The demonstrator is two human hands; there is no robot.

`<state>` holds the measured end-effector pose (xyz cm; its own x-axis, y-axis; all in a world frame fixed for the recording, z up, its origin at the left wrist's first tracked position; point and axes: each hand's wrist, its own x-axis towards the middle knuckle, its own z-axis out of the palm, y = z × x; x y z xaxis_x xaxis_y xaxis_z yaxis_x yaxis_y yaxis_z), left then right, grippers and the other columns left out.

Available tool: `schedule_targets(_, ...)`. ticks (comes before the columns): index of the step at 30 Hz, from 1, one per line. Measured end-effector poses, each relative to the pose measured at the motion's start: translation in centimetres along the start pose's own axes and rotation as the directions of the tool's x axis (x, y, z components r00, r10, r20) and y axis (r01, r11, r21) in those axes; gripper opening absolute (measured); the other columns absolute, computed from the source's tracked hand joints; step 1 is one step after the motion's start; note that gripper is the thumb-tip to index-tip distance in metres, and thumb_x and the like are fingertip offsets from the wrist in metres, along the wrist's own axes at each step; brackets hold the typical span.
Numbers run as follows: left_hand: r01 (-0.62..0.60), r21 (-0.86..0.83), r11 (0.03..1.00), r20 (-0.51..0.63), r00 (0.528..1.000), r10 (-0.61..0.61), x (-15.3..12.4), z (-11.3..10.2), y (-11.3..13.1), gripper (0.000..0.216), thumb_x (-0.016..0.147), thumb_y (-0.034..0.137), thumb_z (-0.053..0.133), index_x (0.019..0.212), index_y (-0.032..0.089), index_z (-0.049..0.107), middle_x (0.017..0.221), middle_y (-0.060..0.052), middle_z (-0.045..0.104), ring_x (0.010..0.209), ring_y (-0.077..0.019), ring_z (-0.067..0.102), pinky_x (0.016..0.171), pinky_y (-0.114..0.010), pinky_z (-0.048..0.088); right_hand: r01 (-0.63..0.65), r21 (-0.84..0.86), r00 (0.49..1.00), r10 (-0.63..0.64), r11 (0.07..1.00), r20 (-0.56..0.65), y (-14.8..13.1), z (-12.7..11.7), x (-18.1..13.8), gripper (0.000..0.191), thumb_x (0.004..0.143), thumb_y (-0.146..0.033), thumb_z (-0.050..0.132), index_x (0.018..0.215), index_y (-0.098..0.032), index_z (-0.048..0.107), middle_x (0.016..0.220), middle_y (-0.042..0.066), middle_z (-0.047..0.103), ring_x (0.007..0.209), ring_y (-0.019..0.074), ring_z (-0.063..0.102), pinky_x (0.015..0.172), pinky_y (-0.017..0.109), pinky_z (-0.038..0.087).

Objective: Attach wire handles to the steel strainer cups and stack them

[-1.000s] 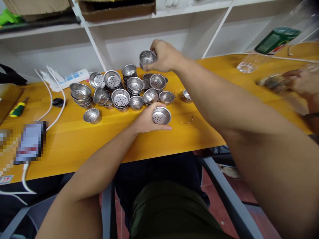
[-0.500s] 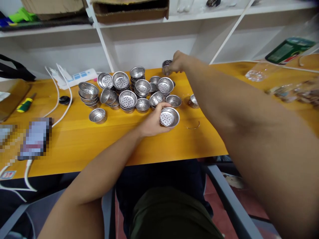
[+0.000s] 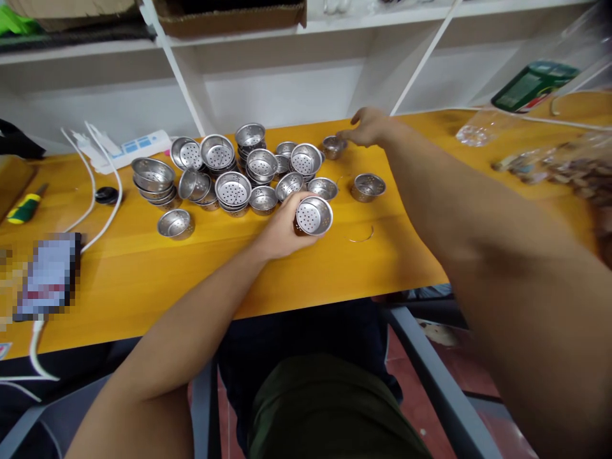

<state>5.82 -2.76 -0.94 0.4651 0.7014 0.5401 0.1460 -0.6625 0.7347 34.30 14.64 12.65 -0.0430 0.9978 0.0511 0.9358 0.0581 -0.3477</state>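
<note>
The left hand (image 3: 282, 231) has its fingers curled round the side of a round silver metal cup with a perforated base (image 3: 313, 217), the mouth tilted toward the camera; whether its underside touches the tabletop cannot be told. The right hand (image 3: 367, 127), farther back, holds its fingers apart, the tips at the right edge of a small silver metal cup (image 3: 333, 147) standing upright; contact with its rim is unclear. Nearer than that, between the two arms, a separate round silver cup (image 3: 368, 188) stands upright, with a thin curved metal wire (image 3: 364, 240) lying in front of it. Just behind and left of the held cup is a crowded group of stacked perforated silver cups (image 3: 233, 189), some leaning, and one lone silver cup (image 3: 176, 224) sits in front of its left end. All rest on an orange-yellow wooden tabletop (image 3: 382, 255). Farther left lie a white and blue power strip (image 3: 143, 146) and a yellow-and-green-handled screwdriver (image 3: 25, 209); far right, a clear plastic bottle with a green label (image 3: 530, 88)
</note>
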Motion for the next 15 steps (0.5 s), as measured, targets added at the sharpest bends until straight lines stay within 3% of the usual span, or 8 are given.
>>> schedule_targets(3, 0.014, -0.007, 1.000, 0.003, 1.000, -0.014, -0.1, 0.1, -0.2, 0.080, 0.095, 0.030, 0.096, 0.165, 0.026, 0.058, 0.165, -0.017, 0.076, 0.156, -0.0399, 0.078, 0.137, -0.061, 0.063, -0.166, -0.036, 0.979, 0.169, 0.986, 0.114, 1.7, -1.7, -2.0, 0.058, 0.127, -0.038, 0.074, 0.151, 0.014, 0.077, 0.120, 0.037, 0.089, 0.111, 0.0296, 0.088, 0.100, 0.049, 0.061)
schedule_targets(6, 0.020, -0.016, 1.000, -0.016, 1.000, -0.020, -0.1, 0.1, -0.7, 0.088, 0.096, 0.032, 0.098, 0.169, 0.027, 0.051, 0.168, -0.018, 0.074, 0.155, -0.0390, 0.079, 0.134, -0.058, 0.066, -0.138, -0.069, 0.956, 0.151, 0.988, 0.252, 3.9, -3.0, -5.4, 0.039, 0.125, -0.028, 0.079, 0.148, 0.003, 0.086, 0.107, 0.025, 0.091, 0.098, 0.0245, 0.083, 0.098, 0.047, 0.059)
schedule_targets(9, 0.000, -0.002, 1.000, -0.063, 0.998, 0.000, 0.0, 0.0, -1.3, 0.096, 0.094, 0.031, 0.099, 0.173, 0.028, 0.045, 0.174, -0.019, 0.070, 0.161, -0.0395, 0.076, 0.136, -0.059, 0.065, -0.042, -0.029, 0.935, 0.050, 0.999, 0.350, 6.1, -3.6, -10.0, 0.031, 0.121, -0.023, 0.086, 0.147, -0.008, 0.087, 0.125, 0.021, 0.092, 0.092, 0.0213, 0.080, 0.091, 0.041, 0.058)
schedule_targets(10, -0.011, 0.004, 1.000, -0.073, 0.997, 0.012, 0.1, 0.0, -1.4, 0.095, 0.094, 0.031, 0.099, 0.173, 0.028, 0.045, 0.174, -0.019, 0.070, 0.161, -0.0396, 0.076, 0.137, -0.059, 0.065, -0.011, 0.005, 0.942, 0.009, 1.000, 0.337, 6.7, -3.5, -11.8, 0.037, 0.117, -0.024, 0.091, 0.151, -0.011, 0.085, 0.138, 0.022, 0.090, 0.095, 0.0223, 0.080, 0.092, 0.041, 0.059)
schedule_targets(11, -0.024, 0.008, 1.000, -0.077, 0.997, 0.024, 0.2, 0.0, -1.5, 0.093, 0.095, 0.032, 0.098, 0.172, 0.028, 0.047, 0.173, -0.019, 0.071, 0.162, -0.0398, 0.075, 0.138, -0.060, 0.065, 0.030, 0.035, 0.970, -0.038, 0.999, 0.239, 7.4, -3.3, -13.6, 0.037, 0.113, -0.024, 0.095, 0.147, -0.013, 0.085, 0.146, 0.022, 0.089, 0.102, 0.0237, 0.080, 0.094, 0.040, 0.059)
schedule_targets(12, -0.033, 0.009, 0.999, -0.077, 0.997, 0.033, 0.2, 0.0, -1.6, 0.089, 0.096, 0.033, 0.098, 0.170, 0.028, 0.049, 0.171, -0.018, 0.072, 0.162, -0.0401, 0.075, 0.138, -0.060, 0.064, 0.084, 0.083, 0.986, -0.095, 0.993, 0.137, 8.0, -2.9, -15.4, 0.030, 0.112, -0.025, 0.092, 0.139, -0.015, 0.085, 0.142, 0.020, 0.090, 0.102, 0.0255, 0.081, 0.091, 0.040, 0.060)
schedule_targets(13, -0.036, 0.003, 0.999, -0.075, 0.997, 0.036, 0.3, 0.1, -1.6, 0.086, 0.096, 0.035, 0.097, 0.169, 0.028, 0.051, 0.171, -0.018, 0.073, 0.162, -0.0404, 0.075, 0.139, -0.061, 0.064, 0.134, 0.147, 0.982, -0.151, 0.980, 0.111, 8.4, -2.4, -17.1, 0.023, 0.110, -0.026, 0.088, 0.131, -0.017, 0.085, 0.129, 0.018, 0.092, 0.095, 0.0260, 0.080, 0.086, 0.041, 0.061)
schedule_targets(15, -0.021, -0.031, 0.999, -0.073, 0.997, 0.019, 0.3, 0.3, -1.5, 0.084, 0.097, 0.040, 0.098, 0.168, 0.027, 0.054, 0.171, -0.018, 0.074, 0.163, -0.0409, 0.075, 0.138, -0.061, 0.066, 0.209, 0.294, 0.918, -0.291, 0.933, 0.270, 9.0, -0.8, -19.9, 0.026, 0.106, -0.038, 0.084, 0.126, -0.022, 0.084, 0.112, 0.013, 0.094, 0.089, 0.0279, 0.083, 0.083, 0.043, 0.063)
